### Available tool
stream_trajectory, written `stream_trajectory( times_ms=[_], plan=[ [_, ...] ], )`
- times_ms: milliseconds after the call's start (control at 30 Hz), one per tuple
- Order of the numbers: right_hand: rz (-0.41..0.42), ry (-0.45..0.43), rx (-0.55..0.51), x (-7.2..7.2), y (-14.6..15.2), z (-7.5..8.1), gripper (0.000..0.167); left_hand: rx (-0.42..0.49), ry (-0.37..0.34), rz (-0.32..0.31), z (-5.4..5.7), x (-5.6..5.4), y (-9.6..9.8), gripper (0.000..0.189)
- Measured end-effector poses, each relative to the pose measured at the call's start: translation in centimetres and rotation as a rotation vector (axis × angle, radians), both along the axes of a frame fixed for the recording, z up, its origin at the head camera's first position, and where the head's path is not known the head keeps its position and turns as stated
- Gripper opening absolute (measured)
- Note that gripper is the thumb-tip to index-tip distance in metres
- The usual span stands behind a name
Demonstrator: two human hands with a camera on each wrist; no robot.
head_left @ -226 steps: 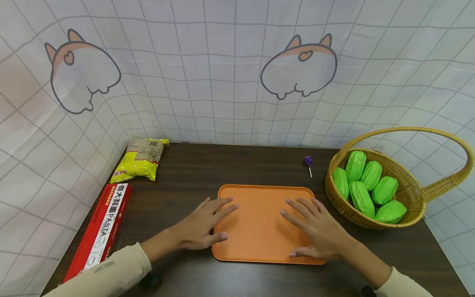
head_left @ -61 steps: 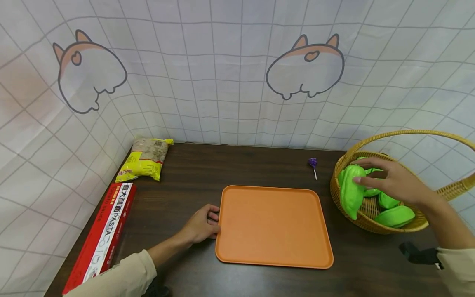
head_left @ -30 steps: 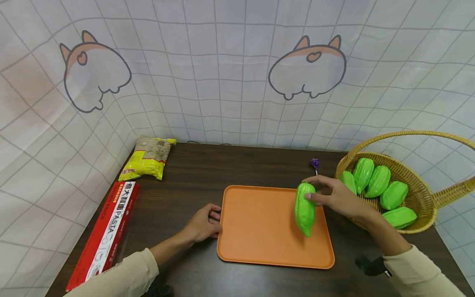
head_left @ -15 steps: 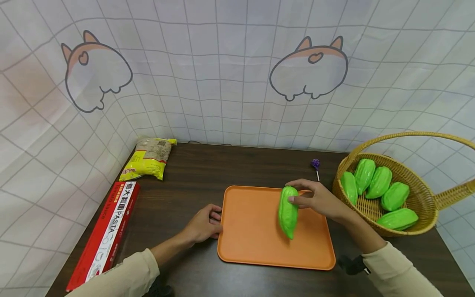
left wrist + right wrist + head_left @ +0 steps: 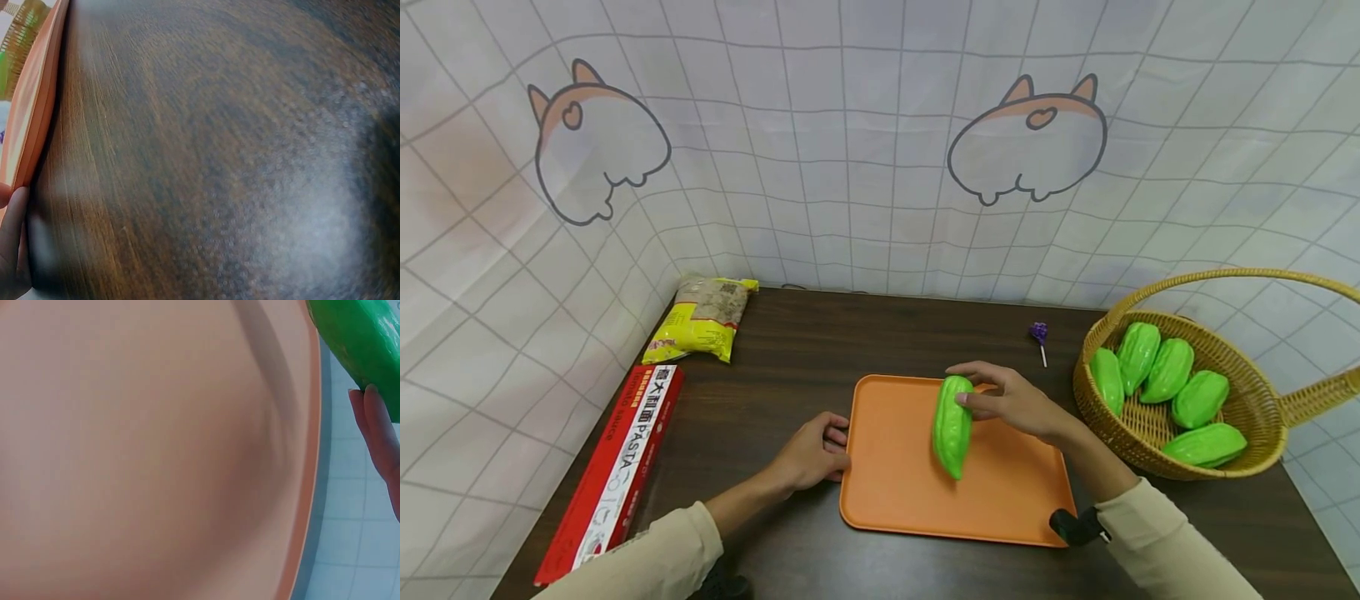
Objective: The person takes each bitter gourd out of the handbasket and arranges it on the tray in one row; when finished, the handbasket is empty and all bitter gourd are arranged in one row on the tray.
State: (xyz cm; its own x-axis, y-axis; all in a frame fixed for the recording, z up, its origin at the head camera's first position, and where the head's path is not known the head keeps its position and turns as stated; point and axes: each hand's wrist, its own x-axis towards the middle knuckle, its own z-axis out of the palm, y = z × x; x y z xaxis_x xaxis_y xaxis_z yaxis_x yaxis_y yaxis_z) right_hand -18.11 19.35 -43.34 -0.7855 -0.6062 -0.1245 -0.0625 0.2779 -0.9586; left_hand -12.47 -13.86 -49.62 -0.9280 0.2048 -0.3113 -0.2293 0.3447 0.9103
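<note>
My right hand (image 5: 1007,404) pinches a bright green ribbed fruit, perhaps a star fruit (image 5: 952,429), between thumb and fingers. It hangs over the middle of the orange tray (image 5: 887,492), pointed end down. In the right wrist view, fingertips touch the green fruit (image 5: 359,337) at the upper right, above the tray's floor. My left hand (image 5: 808,454) is at the tray's left edge with its fingers curled. The left wrist view shows its digits on the rim of the tray (image 5: 40,119). To the right, a wicker basket (image 5: 1262,400) contains several similar green fruits (image 5: 1168,371).
A purple lollipop (image 5: 1039,333) lies behind the tray, left of the basket. On the left are a yellow bag (image 5: 700,321) and a red pasta box (image 5: 613,475). A white grid-patterned cloth (image 5: 865,167) stands behind the dark wooden table (image 5: 820,333).
My right hand has lifted one green fruit out of the basket and carried it leftward over the tray. My left hand has shifted from above the tray to its left edge.
</note>
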Motion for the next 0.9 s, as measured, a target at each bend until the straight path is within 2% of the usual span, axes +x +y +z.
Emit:
stream_trajectory(
  times_ms=[400,900],
  plan=[
    [0.06,-0.041,-0.011,-1.3,-2.9,-1.1,0.052,-0.001,-0.002,0.001,0.0,0.0,-0.1,0.058],
    [0.025,-0.036,0.03,-3.1,-6.9,-2.3,0.052,0.009,0.003,-0.003,-0.1,0.0,-0.2,0.06]
  ],
)
